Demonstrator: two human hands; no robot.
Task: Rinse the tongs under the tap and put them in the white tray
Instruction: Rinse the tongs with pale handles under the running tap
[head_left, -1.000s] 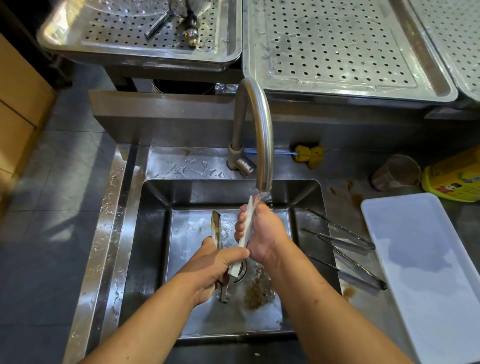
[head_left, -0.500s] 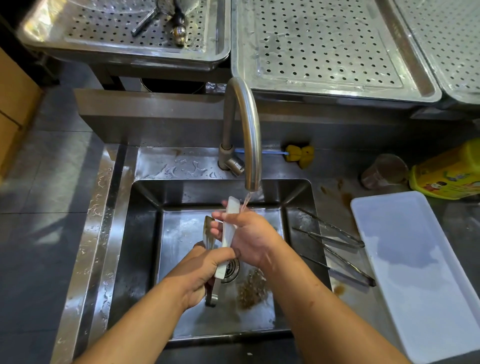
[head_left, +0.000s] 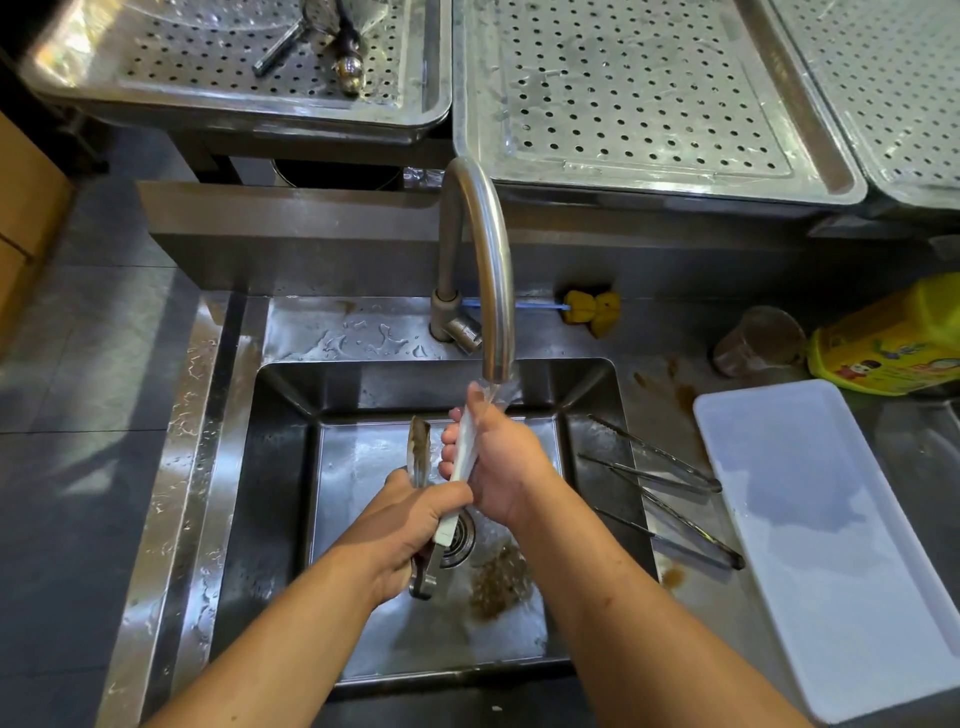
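A pair of metal tongs (head_left: 418, 451) stands tips up over the steel sink (head_left: 280, 467), under the curved tap (head_left: 488, 249) with water running. My left hand (head_left: 410, 525) grips the tongs near their hinge. My right hand (head_left: 498, 462) is closed around the right arm of the tongs, right below the spout, and water runs over it. The left arm of the tongs looks dirty. The white tray (head_left: 831, 540) lies empty on the counter to the right.
Two more pairs of thin tongs (head_left: 670, 499) lie across the sink's right rim. Brown residue sits near the drain (head_left: 498, 582). A yellow sponge brush (head_left: 592, 312), a plastic cup (head_left: 758, 340) and a yellow bottle (head_left: 893, 338) stand behind. Perforated steel trays (head_left: 639, 88) are at the back.
My right hand slid down the tongs' arm, then back up to the water stream. My left hand kept its grip.
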